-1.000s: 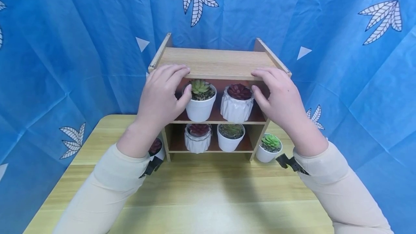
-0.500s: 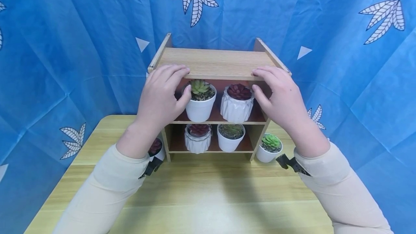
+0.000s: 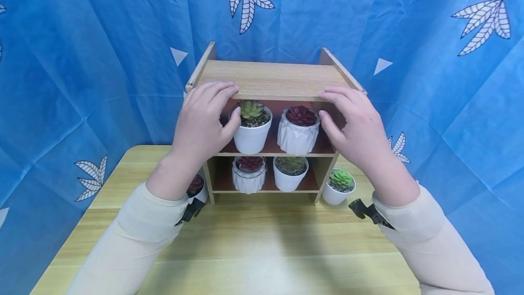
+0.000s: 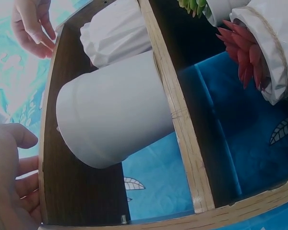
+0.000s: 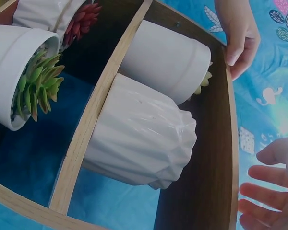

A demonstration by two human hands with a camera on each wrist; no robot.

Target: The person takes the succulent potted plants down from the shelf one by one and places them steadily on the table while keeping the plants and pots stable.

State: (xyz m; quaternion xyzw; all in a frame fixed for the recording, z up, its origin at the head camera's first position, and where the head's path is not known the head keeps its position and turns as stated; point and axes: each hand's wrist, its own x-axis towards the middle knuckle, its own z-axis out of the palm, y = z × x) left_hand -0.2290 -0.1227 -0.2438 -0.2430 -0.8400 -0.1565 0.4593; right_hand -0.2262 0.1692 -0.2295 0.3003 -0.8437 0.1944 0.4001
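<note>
Since the earlier frame, only the right hand point(image 3: 355, 125) has plainly shifted, drawing slightly outward; the left hand point(image 3: 199, 119) and everything between the two stay put. A blue leaf-printed curtain point(image 3: 123, 35) hangs beyond both hands, and a pale wooden table point(image 3: 254, 240) spreads below them. Between the hands stands the wooden shelf point(image 3: 323, 170), upright, with two tiers under its top board point(image 3: 270, 76). Both hands are loosely spread and grip nothing: the left fingers rest against the top board's front edge, thumb lower and apart, while the right fingers lie at the same edge (whether they quite touch, I cannot tell). Set at either end, they seem placed to steady the shelf.

A smooth white pot point(image 3: 251, 139) sits near the left thumb and a faceted white pot point(image 3: 298, 138) near the right. Beneath these, the lower faceted pot point(image 3: 249, 181) and the lower smooth pot point(image 3: 289, 180) swap sides, perhaps deliberately alternated. On the table, a green-planted pot point(image 3: 335, 196) stands below the right hand; another pot point(image 3: 201, 194) is half hidden by the left wrist. Smallest, a cord point(image 4: 277, 40) crosses the lower faceted pot, which the left wrist view cuts off.
</note>
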